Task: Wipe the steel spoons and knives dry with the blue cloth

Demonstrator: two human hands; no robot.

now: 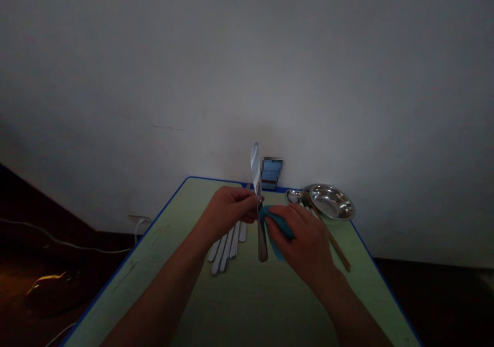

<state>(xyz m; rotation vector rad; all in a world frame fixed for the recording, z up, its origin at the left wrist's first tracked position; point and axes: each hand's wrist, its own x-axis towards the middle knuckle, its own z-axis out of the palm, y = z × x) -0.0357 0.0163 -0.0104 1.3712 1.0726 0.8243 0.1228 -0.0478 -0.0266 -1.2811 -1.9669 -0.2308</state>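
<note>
My left hand (pixel 236 205) pinches a metal table knife (pixel 255 164) near its middle. The knife stands nearly upright over the table, blade up and handle down. In my right hand (pixel 303 236) is a bunched blue-green cloth (pixel 283 226), pressed against the knife's handle just below my left fingers. Part of the cloth hangs beneath my right hand. Several metal knife handles (pixel 223 254) lie side by side on the table beyond my left forearm; their far ends are hidden behind my left hand.
On the pale green, blue-edged table (pixel 231 306), a steel bowl (pixel 332 202) sits at the back right. Beside it lie a metal spoon (pixel 294 196) and wooden chopsticks (pixel 341 252). A phone (pixel 271 173) leans by the wall. White cables (pixel 77 243) run along the floor at left.
</note>
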